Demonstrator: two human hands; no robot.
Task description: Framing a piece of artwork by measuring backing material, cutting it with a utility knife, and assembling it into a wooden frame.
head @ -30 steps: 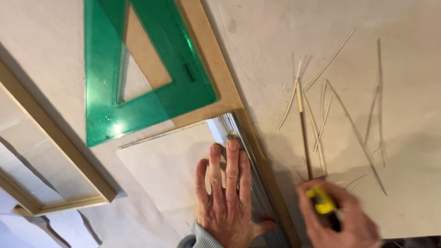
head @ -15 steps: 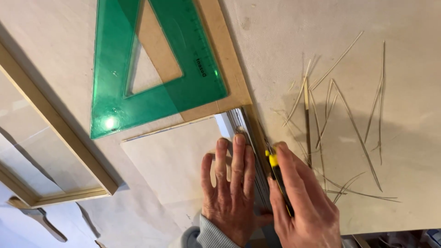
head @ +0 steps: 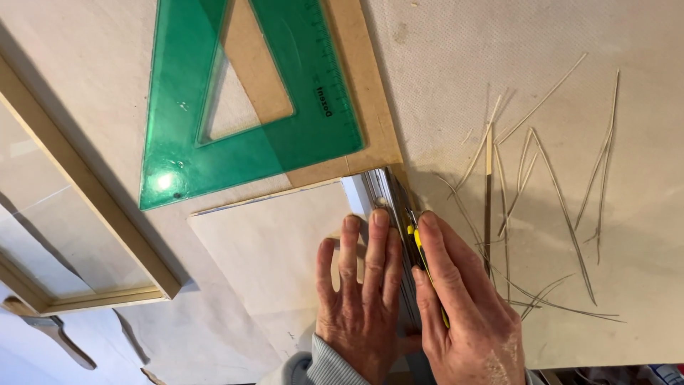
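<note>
While our left hand [head: 363, 292] lies flat, open, pinning the metal ruler [head: 393, 214], our right hand [head: 463, 306] grips the yellow knife [head: 420, 253] just beside it, cut barely begun near the sheet's [head: 278, 249] top, many thin trimmed slivers [head: 563, 199] lying rightward.

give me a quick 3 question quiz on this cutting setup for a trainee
1. True or false: the left hand lies flat on the pale sheet, fingers beside the metal straightedge.
2. What does the right hand grip? A) a pencil B) a yellow-and-black knife C) a brush
3. Name the see-through tool lying above the hands.

Key
1. True
2. B
3. The green set square, resting partly on the brown board. Thin cut slivers lie to the right of the hands.
</note>
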